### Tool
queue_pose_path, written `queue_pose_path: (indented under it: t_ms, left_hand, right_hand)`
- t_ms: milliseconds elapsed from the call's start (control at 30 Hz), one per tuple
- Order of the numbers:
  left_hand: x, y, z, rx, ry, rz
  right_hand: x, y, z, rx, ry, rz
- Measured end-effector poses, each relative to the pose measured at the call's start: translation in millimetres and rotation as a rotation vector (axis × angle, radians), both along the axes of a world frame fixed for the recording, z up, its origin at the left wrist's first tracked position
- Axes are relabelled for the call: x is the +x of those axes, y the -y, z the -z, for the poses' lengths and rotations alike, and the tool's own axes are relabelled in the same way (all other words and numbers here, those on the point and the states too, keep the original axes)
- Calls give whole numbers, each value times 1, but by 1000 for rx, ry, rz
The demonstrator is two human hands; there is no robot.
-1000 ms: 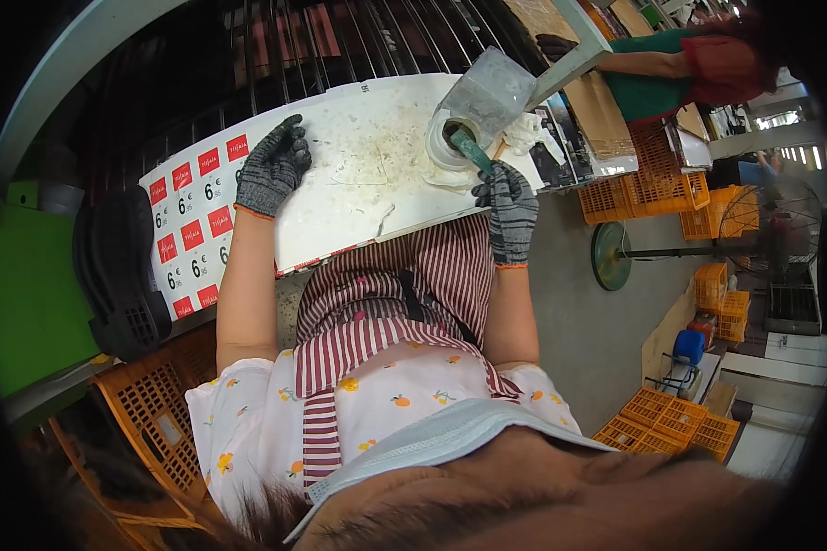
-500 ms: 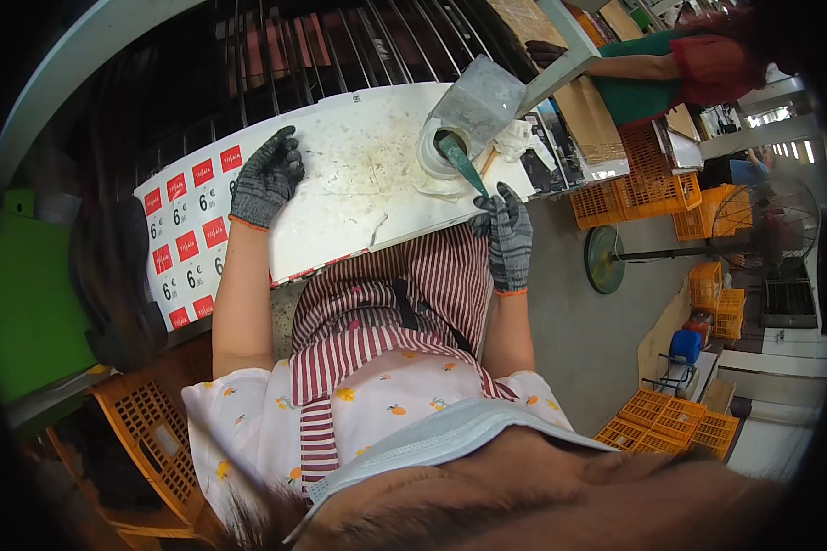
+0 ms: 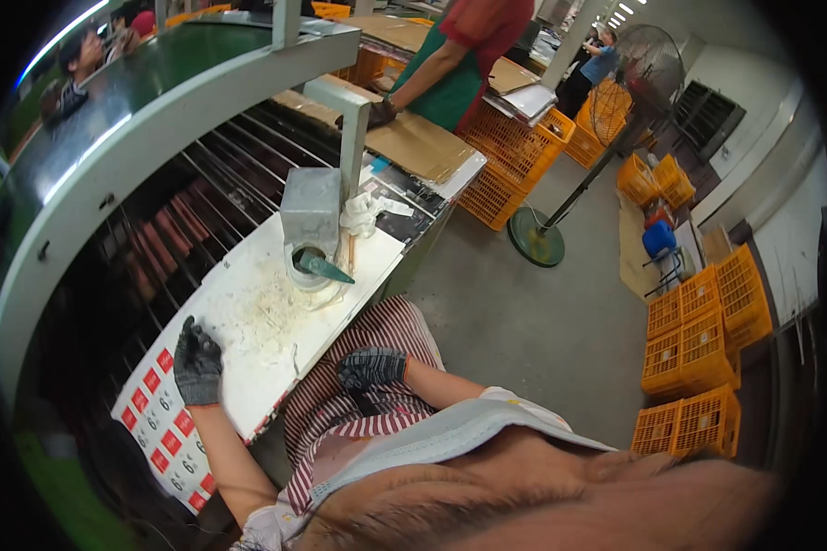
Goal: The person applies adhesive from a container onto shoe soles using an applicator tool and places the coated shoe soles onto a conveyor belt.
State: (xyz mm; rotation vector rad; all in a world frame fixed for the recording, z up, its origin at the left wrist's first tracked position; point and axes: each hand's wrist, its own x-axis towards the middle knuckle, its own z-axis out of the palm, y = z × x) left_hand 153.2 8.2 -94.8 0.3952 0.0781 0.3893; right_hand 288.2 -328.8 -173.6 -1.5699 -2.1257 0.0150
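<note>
My left hand [image 3: 196, 362], in a dark knit glove, rests flat with fingers apart on the white work board [image 3: 248, 354]. My right hand [image 3: 371, 369], also gloved, lies curled on my striped apron at my lap and holds nothing that I can see. A green-handled tool [image 3: 323, 267] sticks out of a white cup beside a grey metal box [image 3: 310, 213] at the far end of the board, away from both hands. Pale shavings [image 3: 268, 312] are scattered over the board.
A green conveyor frame [image 3: 165, 101] arches over a dark rack on the left. A person in a red shirt and green apron [image 3: 459, 55] stands at a cardboard-covered bench. Orange crates [image 3: 698, 367] are stacked at right, and a pedestal fan [image 3: 560, 207] stands on the grey floor.
My right hand left the green-handled tool and dropped to my lap. My head turned, so the board now runs diagonally. My left hand stayed on the board.
</note>
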Motion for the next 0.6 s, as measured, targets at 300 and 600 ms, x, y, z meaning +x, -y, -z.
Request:
queue_pose_path:
  t_ms: [300,600]
  left_hand:
    - [1,10,-10,-84,-61,-50]
    - [0,11,-13,-113,-55,-47]
  right_hand:
    - [9,-1,53,-315,-242,195]
    - [8,-3,49,-292,-236,208]
